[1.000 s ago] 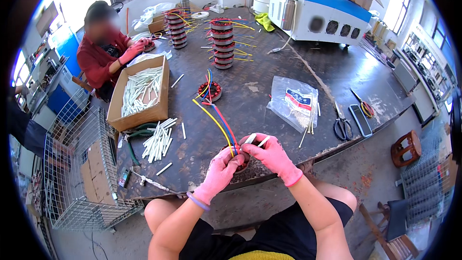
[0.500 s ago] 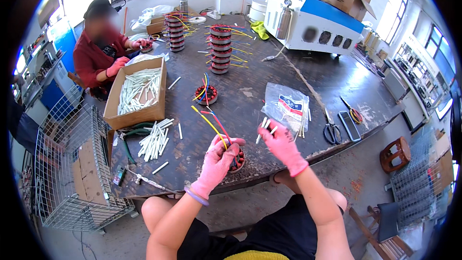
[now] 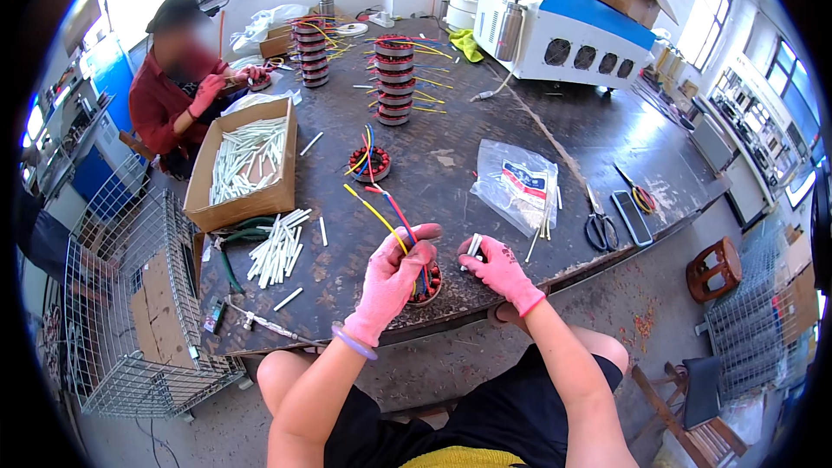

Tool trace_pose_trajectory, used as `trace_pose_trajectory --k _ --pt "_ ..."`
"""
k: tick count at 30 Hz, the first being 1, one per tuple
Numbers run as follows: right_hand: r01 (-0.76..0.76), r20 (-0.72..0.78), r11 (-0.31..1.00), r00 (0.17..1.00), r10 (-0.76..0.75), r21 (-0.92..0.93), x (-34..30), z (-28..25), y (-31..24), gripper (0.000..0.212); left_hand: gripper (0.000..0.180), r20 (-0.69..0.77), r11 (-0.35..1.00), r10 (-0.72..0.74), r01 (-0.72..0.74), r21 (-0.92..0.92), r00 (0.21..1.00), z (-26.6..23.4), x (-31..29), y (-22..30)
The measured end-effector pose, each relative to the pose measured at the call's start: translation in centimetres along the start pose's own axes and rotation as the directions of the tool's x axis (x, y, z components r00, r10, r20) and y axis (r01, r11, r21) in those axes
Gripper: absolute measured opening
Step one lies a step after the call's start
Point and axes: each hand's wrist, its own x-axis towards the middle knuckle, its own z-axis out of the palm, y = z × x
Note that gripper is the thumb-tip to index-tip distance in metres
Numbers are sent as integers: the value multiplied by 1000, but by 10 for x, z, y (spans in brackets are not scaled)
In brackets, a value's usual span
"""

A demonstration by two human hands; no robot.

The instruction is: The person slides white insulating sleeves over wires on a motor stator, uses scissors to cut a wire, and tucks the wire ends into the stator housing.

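My left hand (image 3: 388,284), in a pink glove, pinches the yellow, red and blue wires (image 3: 397,211) that rise from a motor stator (image 3: 428,288) at the table's near edge. To its right, my pink-gloved right hand (image 3: 503,273) is closed on a few short white tubes (image 3: 474,245), low over the tabletop. A second stator (image 3: 370,165) with upright coloured wires sits farther back. Left of my hands lies a loose pile of white tubes (image 3: 278,249), and behind it a cardboard box (image 3: 251,208) holds many more.
Stacked stators (image 3: 394,87) stand toward the back. A plastic bag (image 3: 511,182), scissors (image 3: 600,230) and a phone (image 3: 632,217) lie to the right. Green-handled pliers (image 3: 230,264) and a torch-like metal tool (image 3: 269,326) are at left. A co-worker (image 3: 165,104) handles a stator across the table.
My right hand has come down and slightly left, its fingers drawn closer around the tubes. My left hand still holds the wires. The co-worker's gloved hand has risen toward their stator.
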Motion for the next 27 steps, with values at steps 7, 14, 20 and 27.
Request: trace_pose_trajectory --k 7,14,20,27 --pt "126 -85 963 990 -108 240 -7 -22 -110 22 27 47 996 30 -34 86 998 1 2 4" --pt "274 84 953 955 -285 127 -3 -28 -187 19 20 -5 925 157 -146 352 988 5 -3 4" --pt "367 84 904 930 -357 -220 -10 -6 -204 21 17 71 811 287 -282 513 955 2 -2 5" --pt "500 -136 794 810 -570 -346 -14 15 -181 20 18 -41 794 350 -274 542 936 6 -4 8"
